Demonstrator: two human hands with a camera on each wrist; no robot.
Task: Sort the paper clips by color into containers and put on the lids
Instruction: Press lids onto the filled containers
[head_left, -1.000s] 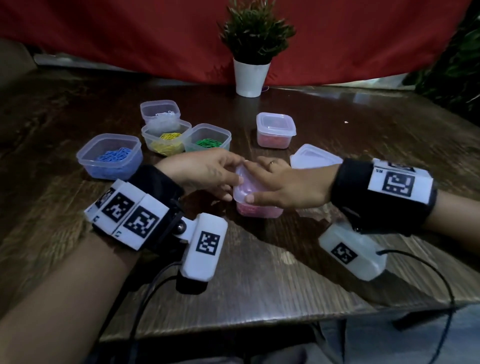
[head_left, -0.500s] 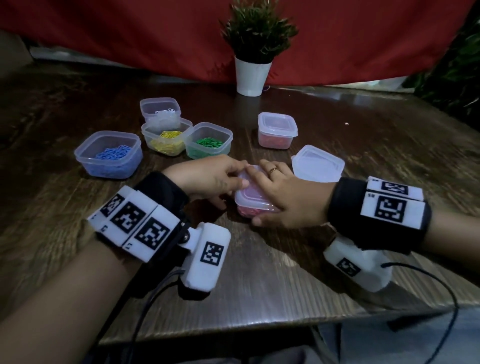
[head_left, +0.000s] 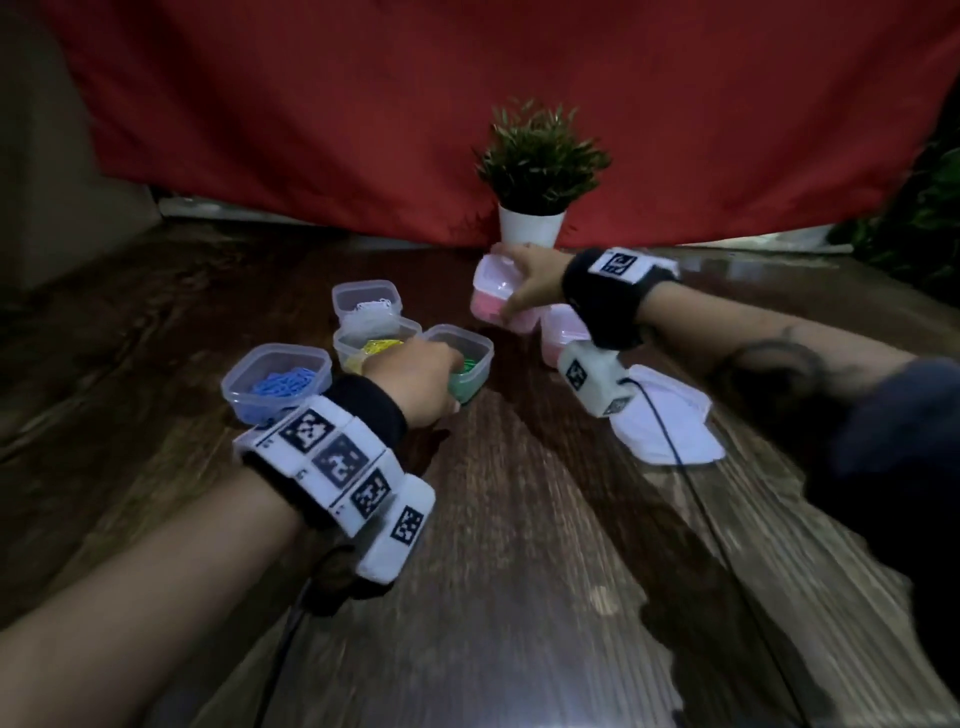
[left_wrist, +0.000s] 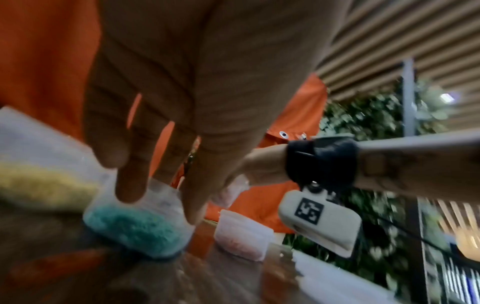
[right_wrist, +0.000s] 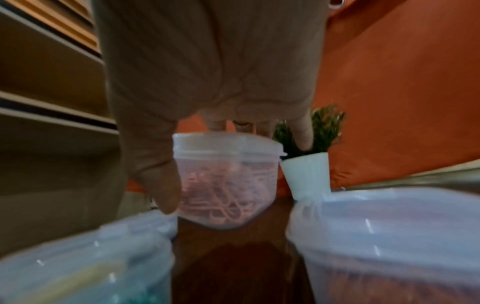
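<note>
Two hands are at work over the dark wooden surface (head_left: 519, 545). The right hand (head_left: 530, 283) has its thumb and fingers curled round a small lidded clear plastic container of pink paper clips (head_left: 496, 301), holding it off the surface near the white-potted green plant (head_left: 535, 171); in the right wrist view the thumb lies down the container's near side and the fingers go over its lid. A second lidded container with reddish clips (head_left: 563, 332) stands on the surface just beside and below that wrist. A loose translucent white lid (head_left: 670, 426) lies flat on the surface to the right.

The left hand (head_left: 415, 376) reaches over the open clear container of green paper clips (head_left: 470, 374). In the left wrist view its fingers (left_wrist: 130, 164) are fairly straight and spread, with the tips at the container's rim; blur hides whether they grip it.

Left of the green one stand three more open clear containers: one of yellow clips (head_left: 371, 345), touching it; one of blue clips (head_left: 278, 382), nearest the left edge; and behind the yellow, one holding white or silvery clips (head_left: 366, 304). A red cloth (head_left: 467, 104) hangs behind the surface.
</note>
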